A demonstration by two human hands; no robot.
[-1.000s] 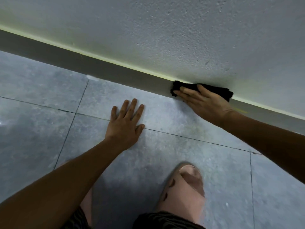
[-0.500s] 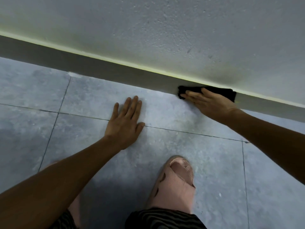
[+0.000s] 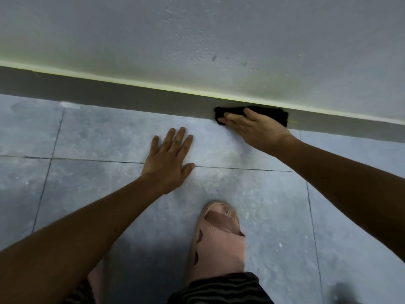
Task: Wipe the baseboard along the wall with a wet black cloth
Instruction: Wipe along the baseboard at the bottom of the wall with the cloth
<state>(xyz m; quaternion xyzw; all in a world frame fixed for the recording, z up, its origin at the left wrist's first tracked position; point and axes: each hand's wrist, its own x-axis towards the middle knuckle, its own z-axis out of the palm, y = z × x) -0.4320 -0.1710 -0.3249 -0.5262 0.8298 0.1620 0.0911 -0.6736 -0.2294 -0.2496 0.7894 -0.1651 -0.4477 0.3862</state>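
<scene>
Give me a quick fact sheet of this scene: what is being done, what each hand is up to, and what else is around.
activity: wiping the baseboard at the foot of the wall
right hand: right hand laid flat, fingers straight, pressing the black cloth against the baseboard
left hand: left hand spread palm down on the tiled floor, holding nothing
cloth: partly covered by the right hand; wetness cannot be judged
footwear: pink slipper on the floor, nearer the camera than both hands

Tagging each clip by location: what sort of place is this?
Likely indoors, at a room's floor edge: grey floor tiles, a dark baseboard and a textured painted wall. Which room is unclear.
</scene>
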